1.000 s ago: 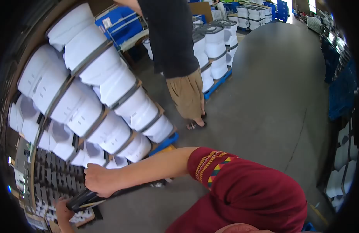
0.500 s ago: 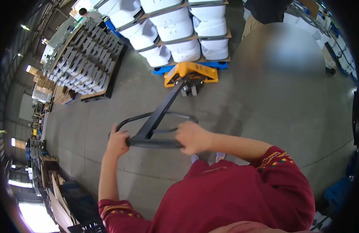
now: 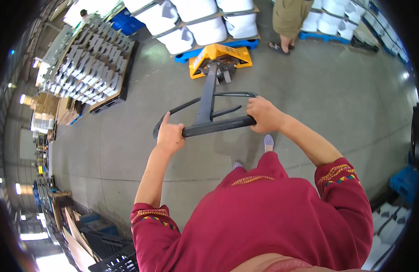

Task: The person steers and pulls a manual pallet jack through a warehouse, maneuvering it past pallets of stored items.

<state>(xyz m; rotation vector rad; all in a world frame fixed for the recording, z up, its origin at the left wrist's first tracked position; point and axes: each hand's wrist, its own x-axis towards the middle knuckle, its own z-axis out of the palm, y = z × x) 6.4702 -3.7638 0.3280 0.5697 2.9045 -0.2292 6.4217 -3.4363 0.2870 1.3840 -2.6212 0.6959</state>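
My left hand (image 3: 171, 135) is wrapped round the left corner of a black pallet jack handle (image 3: 220, 126), its index finger stretched along the side bar. Round the handle's right end my right hand (image 3: 264, 114) is closed. A dark shaft runs from the handle to the yellow pallet jack (image 3: 220, 56). Its forks go in under a blue pallet (image 3: 184, 56), where they are hidden. On that pallet white molded parts (image 3: 207, 32) stand in layers, with thin sheets between them.
A stack of grey-white parts (image 3: 89, 68) on a black pallet (image 3: 110, 102) stands at the left. A person in tan shorts (image 3: 289, 20) is at the upper right, beside another blue pallet (image 3: 325, 37). Black crates (image 3: 121, 260) and cardboard sheets (image 3: 75, 240) lie at the lower left.
The handle and both my hands have shifted right and up in view, and the shaft stands more upright. The loaded pallet appears higher. The person in shorts shows more fully.
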